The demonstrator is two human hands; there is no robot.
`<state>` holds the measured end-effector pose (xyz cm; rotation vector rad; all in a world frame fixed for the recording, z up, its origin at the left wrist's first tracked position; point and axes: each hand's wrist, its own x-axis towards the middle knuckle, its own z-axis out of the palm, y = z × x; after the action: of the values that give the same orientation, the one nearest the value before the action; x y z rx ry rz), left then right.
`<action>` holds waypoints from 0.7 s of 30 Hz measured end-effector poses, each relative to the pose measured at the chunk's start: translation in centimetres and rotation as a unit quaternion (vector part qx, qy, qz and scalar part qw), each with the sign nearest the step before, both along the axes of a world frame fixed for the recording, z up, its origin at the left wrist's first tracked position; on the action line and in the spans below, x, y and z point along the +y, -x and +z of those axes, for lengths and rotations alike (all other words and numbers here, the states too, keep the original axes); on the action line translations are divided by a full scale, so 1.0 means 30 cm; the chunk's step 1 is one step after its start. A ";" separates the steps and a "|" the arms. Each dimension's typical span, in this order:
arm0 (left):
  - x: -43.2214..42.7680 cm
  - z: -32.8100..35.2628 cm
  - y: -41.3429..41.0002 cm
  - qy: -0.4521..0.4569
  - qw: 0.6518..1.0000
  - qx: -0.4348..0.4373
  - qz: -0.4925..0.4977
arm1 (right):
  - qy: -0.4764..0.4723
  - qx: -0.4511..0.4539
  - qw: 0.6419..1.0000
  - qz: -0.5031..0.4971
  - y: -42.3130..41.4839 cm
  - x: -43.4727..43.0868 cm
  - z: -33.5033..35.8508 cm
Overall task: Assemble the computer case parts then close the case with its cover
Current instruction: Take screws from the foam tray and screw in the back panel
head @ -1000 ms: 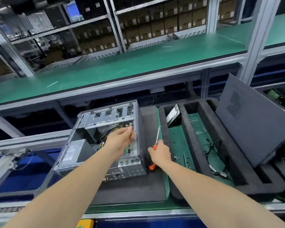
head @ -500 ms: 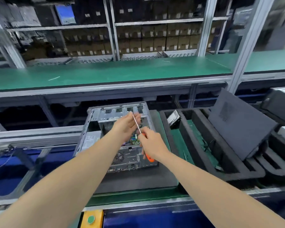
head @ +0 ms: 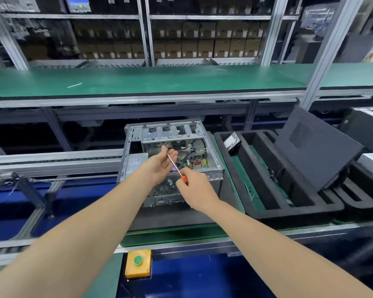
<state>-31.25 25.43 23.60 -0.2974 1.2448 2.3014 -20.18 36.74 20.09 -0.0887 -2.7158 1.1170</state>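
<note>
Nearest you, a yellow switch box with a round green button [head: 138,263] sits on the bench edge. Your right hand [head: 195,190] is wrapped round the handle of the orange-handled screwdriver [head: 174,164], whose thin steel shaft slants up-left across your left hand [head: 162,166]. That hand's thumb and curled fingers close about the shaft's tip; whether they pinch it you cannot tell. Both hands hover over the open silver metal computer case [head: 172,134], hiding part of its fan grille and board. Just right lies a black foam tray [head: 267,211], with a dark grey flat cover panel [head: 314,147] leaning in it and a hard drive [head: 232,141] standing at its far corner. Beyond runs a green-topped shelf [head: 159,80], then racks of brown cardboard boxes [head: 202,39].
</note>
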 end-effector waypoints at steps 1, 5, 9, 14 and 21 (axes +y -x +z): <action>-0.010 0.000 -0.001 0.000 1.000 -0.004 -0.001 | -0.023 0.009 1.000 0.001 -0.001 -0.009 -0.002; -0.032 0.006 -0.004 -0.012 0.999 -0.033 -0.002 | -0.022 0.006 1.000 -0.003 -0.007 -0.040 -0.010; -0.028 0.029 -0.005 -0.049 0.997 -0.062 -0.009 | 0.160 -0.065 0.985 -0.004 -0.003 -0.055 0.001; -0.002 0.037 0.001 -0.062 0.994 -0.080 -0.035 | 0.338 -0.093 0.936 -0.002 -0.011 -0.041 0.017; 0.019 0.016 0.000 -0.038 0.994 -0.084 -0.061 | 0.430 -0.130 0.894 -0.008 -0.034 0.004 0.003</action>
<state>-31.23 26.00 24.08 -0.3704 1.0599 2.1659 -19.17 36.85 20.17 -0.4092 -2.1650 2.3452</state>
